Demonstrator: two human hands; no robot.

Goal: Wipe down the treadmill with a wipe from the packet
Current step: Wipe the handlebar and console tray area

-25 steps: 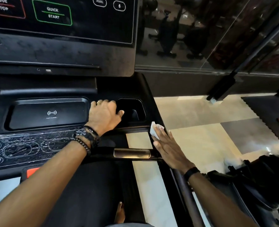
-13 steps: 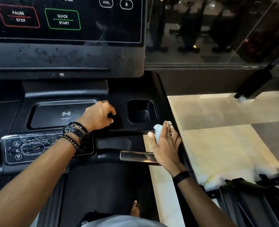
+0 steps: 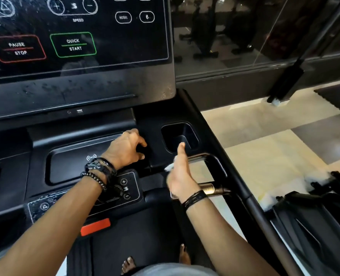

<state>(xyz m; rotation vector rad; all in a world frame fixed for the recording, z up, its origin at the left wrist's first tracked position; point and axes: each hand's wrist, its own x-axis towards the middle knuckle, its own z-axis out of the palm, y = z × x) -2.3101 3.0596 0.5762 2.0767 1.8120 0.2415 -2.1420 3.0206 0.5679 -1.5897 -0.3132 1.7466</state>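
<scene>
Cup holder (image 3: 180, 136) right of charging pad (image 3: 79, 158)

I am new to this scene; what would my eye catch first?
Two hands meet at the centre: the right hand holds a white crumpled wipe by the black cup holder. The left hand rests on the black treadmill console. Its green-framed QUICK START button stands out upper left.

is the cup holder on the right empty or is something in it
Empty as far as it shows: the cup holder has only bare black walls and floor, though the right hand with the wipe hides its near edge.
</scene>
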